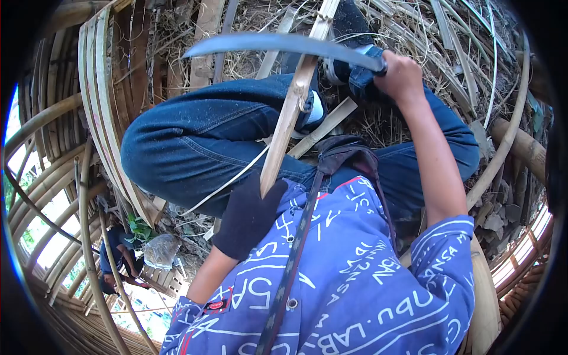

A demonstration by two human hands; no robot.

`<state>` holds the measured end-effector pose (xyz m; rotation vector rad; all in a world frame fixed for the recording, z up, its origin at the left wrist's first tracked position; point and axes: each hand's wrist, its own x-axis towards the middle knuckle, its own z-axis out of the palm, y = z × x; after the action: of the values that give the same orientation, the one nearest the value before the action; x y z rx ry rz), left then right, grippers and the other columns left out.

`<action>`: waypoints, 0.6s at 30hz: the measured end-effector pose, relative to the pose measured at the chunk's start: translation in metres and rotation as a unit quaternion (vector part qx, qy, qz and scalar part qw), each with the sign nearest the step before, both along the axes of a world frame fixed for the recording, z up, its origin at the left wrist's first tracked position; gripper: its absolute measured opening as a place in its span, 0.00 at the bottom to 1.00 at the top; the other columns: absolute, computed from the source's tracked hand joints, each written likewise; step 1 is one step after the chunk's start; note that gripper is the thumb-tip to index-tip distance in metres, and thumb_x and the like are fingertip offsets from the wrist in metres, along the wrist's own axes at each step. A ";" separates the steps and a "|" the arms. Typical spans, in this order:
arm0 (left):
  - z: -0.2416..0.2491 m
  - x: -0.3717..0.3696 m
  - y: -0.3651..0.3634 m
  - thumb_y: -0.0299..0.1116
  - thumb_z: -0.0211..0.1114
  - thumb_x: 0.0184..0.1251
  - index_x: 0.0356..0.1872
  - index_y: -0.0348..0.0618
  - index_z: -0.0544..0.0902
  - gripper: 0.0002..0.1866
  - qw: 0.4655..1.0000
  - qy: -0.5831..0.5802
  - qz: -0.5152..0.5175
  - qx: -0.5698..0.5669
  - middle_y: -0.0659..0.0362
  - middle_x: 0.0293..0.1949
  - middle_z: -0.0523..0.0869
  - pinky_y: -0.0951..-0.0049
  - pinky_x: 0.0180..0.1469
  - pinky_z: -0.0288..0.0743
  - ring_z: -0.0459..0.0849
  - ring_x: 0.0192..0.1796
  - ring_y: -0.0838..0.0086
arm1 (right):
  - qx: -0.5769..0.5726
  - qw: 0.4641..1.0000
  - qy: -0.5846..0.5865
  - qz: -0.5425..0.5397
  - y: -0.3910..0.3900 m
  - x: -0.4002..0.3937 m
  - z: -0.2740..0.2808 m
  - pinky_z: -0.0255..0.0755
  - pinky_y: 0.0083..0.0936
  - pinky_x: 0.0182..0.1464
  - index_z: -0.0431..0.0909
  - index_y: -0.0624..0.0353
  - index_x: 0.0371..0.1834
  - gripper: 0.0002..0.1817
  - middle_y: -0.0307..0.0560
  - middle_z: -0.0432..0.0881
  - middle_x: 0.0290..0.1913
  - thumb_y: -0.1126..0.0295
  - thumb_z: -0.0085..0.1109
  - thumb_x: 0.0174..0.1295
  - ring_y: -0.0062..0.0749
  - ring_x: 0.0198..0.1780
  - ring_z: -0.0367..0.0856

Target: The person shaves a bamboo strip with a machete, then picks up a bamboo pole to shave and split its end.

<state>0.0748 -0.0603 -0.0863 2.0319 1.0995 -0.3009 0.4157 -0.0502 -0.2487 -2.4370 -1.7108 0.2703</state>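
Note:
My left hand [249, 216], in a dark knitted glove, is closed around the lower end of a split bamboo strip [290, 115] close to my belly. The strip slants up and away over my crossed legs, with a rough, frayed spot partway along it. My right hand [400, 76], bare, grips the handle of a machete [260, 42]. Its long, slightly curved blade points left and crosses over the upper part of the strip in this view. The handle is mostly hidden inside my fist.
Long bamboo slats [97, 89] lean at the left. Shavings and split pieces [426, 53] litter the ground around my feet. Another flat strip [325, 127] lies between my legs. Thick bamboo poles [526, 148] stand at the right. Another person [118, 254] is at the lower left.

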 end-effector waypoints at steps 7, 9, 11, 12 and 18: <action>-0.003 -0.002 0.005 0.32 0.62 0.59 0.40 0.38 0.78 0.11 1.000 0.004 0.022 -0.002 0.43 0.31 0.78 0.59 0.30 0.72 0.80 0.30 0.51 | -0.036 0.997 -0.034 -0.053 0.023 0.038 -0.006 0.77 0.45 0.42 0.80 0.55 0.33 0.12 0.58 0.83 0.30 0.61 0.56 0.51 0.52 0.36 0.83; -0.005 0.000 0.005 0.29 0.61 0.57 0.45 0.44 0.80 0.13 1.000 0.020 -0.022 0.008 0.45 0.36 0.77 0.58 0.30 0.73 0.80 0.31 0.53 | -0.012 0.999 -0.025 -0.039 0.020 0.028 0.005 0.77 0.45 0.40 0.80 0.55 0.31 0.11 0.58 0.82 0.29 0.61 0.57 0.50 0.52 0.35 0.83; -0.001 0.004 0.007 0.29 0.61 0.56 0.45 0.44 0.80 0.13 1.000 0.003 -0.014 0.010 0.45 0.36 0.77 0.58 0.30 0.73 0.80 0.31 0.53 | -0.008 1.000 0.023 0.015 0.012 0.011 0.017 0.76 0.46 0.38 0.78 0.54 0.29 0.08 0.54 0.82 0.26 0.65 0.58 0.48 0.53 0.33 0.82; 0.001 0.007 0.007 0.28 0.61 0.55 0.44 0.45 0.80 0.14 1.000 0.008 0.004 -0.003 0.45 0.36 0.77 0.58 0.30 0.74 0.80 0.31 0.53 | 0.001 0.998 0.023 0.056 0.011 0.006 0.016 0.76 0.45 0.36 0.76 0.55 0.27 0.07 0.53 0.81 0.25 0.66 0.59 0.47 0.53 0.32 0.82; 0.007 0.006 0.008 0.28 0.62 0.54 0.44 0.45 0.80 0.14 0.999 0.029 0.013 -0.024 0.46 0.36 0.77 0.59 0.30 0.74 0.80 0.32 0.54 | -0.063 0.995 -0.027 -0.067 0.055 0.056 -0.013 0.77 0.43 0.41 0.79 0.55 0.31 0.09 0.55 0.83 0.33 0.64 0.58 0.48 0.51 0.38 0.83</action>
<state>0.0811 -0.0522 -0.0791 1.9764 1.1426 -0.3725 0.4713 0.0048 -0.2618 -2.6603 -1.5858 0.3072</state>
